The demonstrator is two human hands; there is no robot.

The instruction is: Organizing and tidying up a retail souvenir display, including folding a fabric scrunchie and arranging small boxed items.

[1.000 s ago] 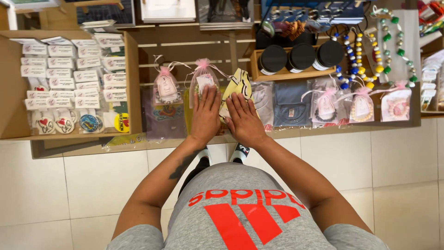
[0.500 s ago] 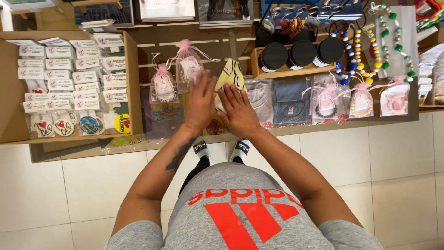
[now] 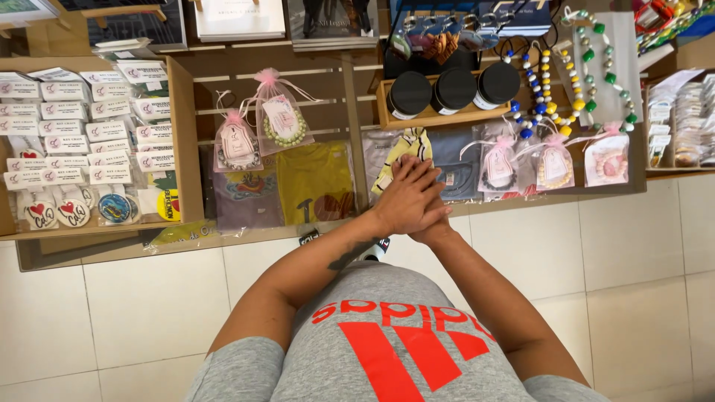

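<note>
Hands stacked, flat, over packaged shirts on the display shelf.

Left hand (image 3: 406, 199) lies palm-down across right hand (image 3: 432, 223), fingers straight and together, pinching nothing. Both forearms angle in from the body and meet at the wrists. Fingertips sit at the yellow patterned packet (image 3: 402, 152), just beside the grey folded shirt (image 3: 453, 160); contact unclear.

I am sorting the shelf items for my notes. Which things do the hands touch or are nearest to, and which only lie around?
At the hands:
left hand
right hand
yellow packet

Lying about:
pink gift bags
black jars
bead necklaces
yellow shirt
keychain cards
</note>
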